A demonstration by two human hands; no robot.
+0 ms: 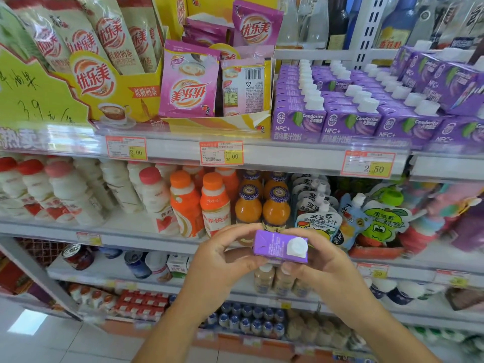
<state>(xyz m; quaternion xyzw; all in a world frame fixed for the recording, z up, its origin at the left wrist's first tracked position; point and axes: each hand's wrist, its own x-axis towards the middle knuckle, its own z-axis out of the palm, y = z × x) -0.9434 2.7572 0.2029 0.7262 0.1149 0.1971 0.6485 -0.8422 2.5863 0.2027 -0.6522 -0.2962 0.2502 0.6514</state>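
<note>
Head view: a shop shelving unit (288,157) fills the scene, its tiers packed with drinks. On the upper tier, at the right, stand rows of purple cartons (348,124) with white caps, above a price tag (368,165) marked 2.50. Left of them sits a yellow display box (123,100) of milk tea sachets, with pink sachets (188,85) just beside it. The tier below holds white bottles (65,189) with red caps, then orange bottles (262,209), then spouted pouches (317,221). In front of that tier, low in the middle, the left hand (222,255) and right hand (324,263) hold one purple juice carton (269,247) between them, clear of every shelf. Each hand's fingers curl over the carton's far side with the thumb pressed on its near side, pinching it from either end. Its white cap (297,247) faces the camera, nearer the right hand.
</note>
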